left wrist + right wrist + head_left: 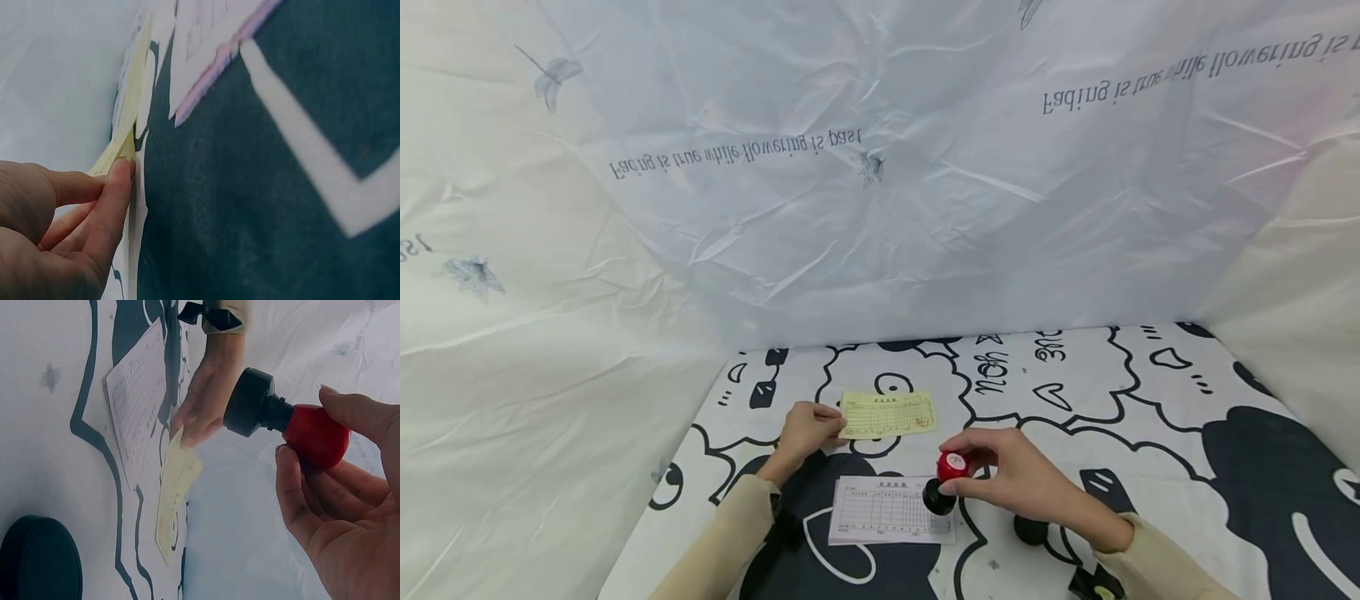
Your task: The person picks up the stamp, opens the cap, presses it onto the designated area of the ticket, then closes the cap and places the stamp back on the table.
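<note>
My left hand [807, 429] pinches the left edge of a yellow printed form [887, 414] between thumb and fingers. In the left wrist view, that edge of the form [115, 150] is bent up from the cloth. A stamp with a round red handle [952, 467] and black base is gripped by the fingertips of my right hand [1018, 475]. The right wrist view has the stamp [315, 434] held off the surface, its black end turned away from the palm. Below the yellow form lies a stack of white printed forms [880, 508], partly covered by the stamp in the head view.
A cloth with black-and-white cartoon print [1150, 492] covers the table. Near my right wrist sits a round black object [40, 562]. A dark item with a yellow patch [1097, 583] is partly hidden by the right sleeve. White plastic sheeting [925, 250] hangs behind and at both sides.
</note>
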Tool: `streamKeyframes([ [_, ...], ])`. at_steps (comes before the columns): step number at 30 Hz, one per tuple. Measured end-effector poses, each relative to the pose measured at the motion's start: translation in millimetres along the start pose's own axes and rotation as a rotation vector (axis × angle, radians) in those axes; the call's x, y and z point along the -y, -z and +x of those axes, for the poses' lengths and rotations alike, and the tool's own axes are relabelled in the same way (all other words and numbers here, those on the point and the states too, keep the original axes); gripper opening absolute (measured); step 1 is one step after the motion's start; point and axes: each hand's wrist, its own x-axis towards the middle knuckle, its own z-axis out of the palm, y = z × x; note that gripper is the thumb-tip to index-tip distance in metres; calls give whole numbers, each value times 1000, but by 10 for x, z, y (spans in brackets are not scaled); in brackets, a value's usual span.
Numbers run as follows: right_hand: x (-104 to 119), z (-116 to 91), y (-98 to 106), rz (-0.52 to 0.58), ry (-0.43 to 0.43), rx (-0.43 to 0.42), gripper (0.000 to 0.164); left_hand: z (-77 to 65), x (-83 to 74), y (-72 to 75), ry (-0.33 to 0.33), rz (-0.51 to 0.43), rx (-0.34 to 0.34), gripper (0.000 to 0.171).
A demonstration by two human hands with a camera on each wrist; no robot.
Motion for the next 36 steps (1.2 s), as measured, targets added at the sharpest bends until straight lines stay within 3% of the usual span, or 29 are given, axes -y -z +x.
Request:
streamKeyframes([
  [4, -2, 0, -11, 0, -3, 2, 39, 29, -11, -13, -29, 52, -20, 12],
  [11, 4, 18, -28, -3, -1, 2, 39, 33, -7, 38, -83, 276, -120, 17],
  [15, 8, 26, -25, -8, 3, 3, 39, -42, -32, 104, -165, 341, -155, 17],
  [20, -1, 27, -20, -23, 3, -1, 40, -246, -65, 162, -314, 442, -139, 13],
  [24, 6, 29, -30, -19, -5, 4, 40, -537, -74, 197, -458, 573, -100, 16],
  [28, 7, 26, -37, -19, -8, 7, 41, -840, -43, 256, -664, 756, -19, 33],
  [32, -6, 22, -45, -30, -11, -1, 41, -1043, 8, 336, -863, 918, 51, 46],
  [36, -14, 18, -60, -30, -11, -5, 41, -1169, 92, 412, -937, 983, 120, 58],
])
